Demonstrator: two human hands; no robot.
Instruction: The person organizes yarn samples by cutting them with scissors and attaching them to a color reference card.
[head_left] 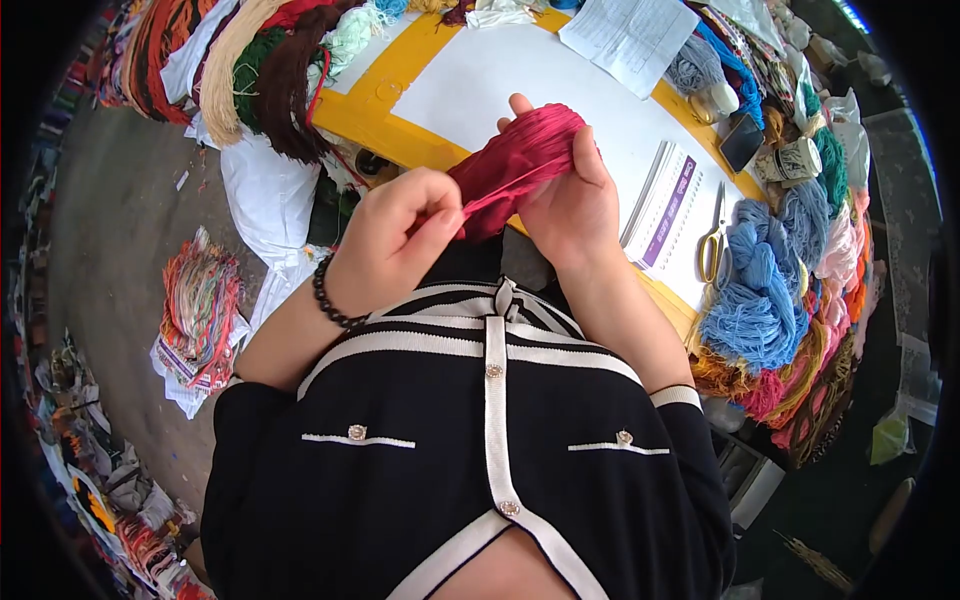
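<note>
A glossy crimson skein of thread [535,150] is stretched above the table's near edge, between my two hands. My right hand [575,205] supports it from beneath, palm up, with the fingers behind it and the thumb along its right end. My left hand [405,225], with a dark bead bracelet at the wrist, is closed at the skein's left end. Its thumb and forefinger pinch a few red strands drawn out from the skein. The skein's lower end hangs partly behind my left fingers.
On the yellow-edged white table [480,75] lie handwritten paper [630,40], purple-labelled cards [665,210], scissors [712,245] and a phone [741,143]. Blue yarn [755,290] is heaped at right. Dark skeins [295,85] hang at the left corner; a multicoloured bundle [200,310] is on the floor.
</note>
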